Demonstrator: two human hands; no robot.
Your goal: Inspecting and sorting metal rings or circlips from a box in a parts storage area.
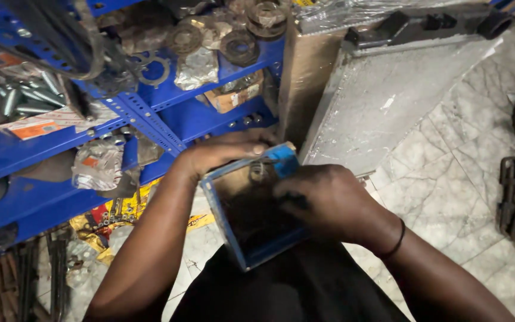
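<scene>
Beside the blue shelves (150,119) at nine o'clock, my left hand (222,152) gripped the blue box (251,209) at its far edge; my right hand (329,200) reached inside, its grip unclear.

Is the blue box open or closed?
Open. The blue box has no lid on top, so its dark inside shows. The right hand reaches into it while the left hand holds its far edge.
</scene>
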